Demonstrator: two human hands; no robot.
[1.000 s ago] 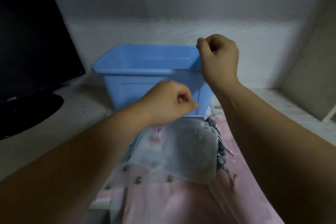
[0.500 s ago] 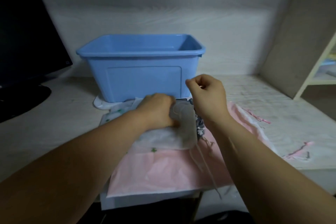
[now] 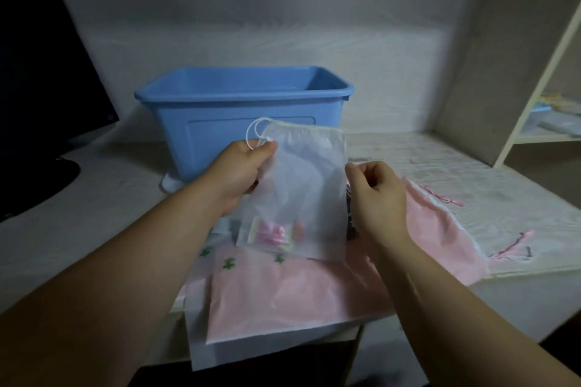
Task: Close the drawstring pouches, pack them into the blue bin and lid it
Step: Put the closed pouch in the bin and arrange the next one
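I hold a white see-through drawstring pouch [image 3: 298,198] upright in front of the open blue bin [image 3: 245,110]. Small pink items show through its lower part. My left hand [image 3: 239,173] grips its top left corner, where the white cord loop [image 3: 254,132] sticks up. My right hand [image 3: 374,192], fingers curled, pinches the pouch's right edge. Under the pouch lie a large pink pouch [image 3: 283,298], one with green clovers [image 3: 229,262], a dark patterned one [image 3: 350,220], mostly hidden, and another pink one [image 3: 440,229] on the right.
A pale lid-like rim [image 3: 171,184] pokes out beneath the bin's left corner. A black monitor [image 3: 47,88] stands at the left. A cream shelf unit [image 3: 550,110] rises at the right. Loose pink cords [image 3: 509,251] lie near the table's right front edge.
The white pouch, which lay on the pile, has been lifted upright by my left hand. My right hand dropped from beside the bin's rim to the pouch's right edge.
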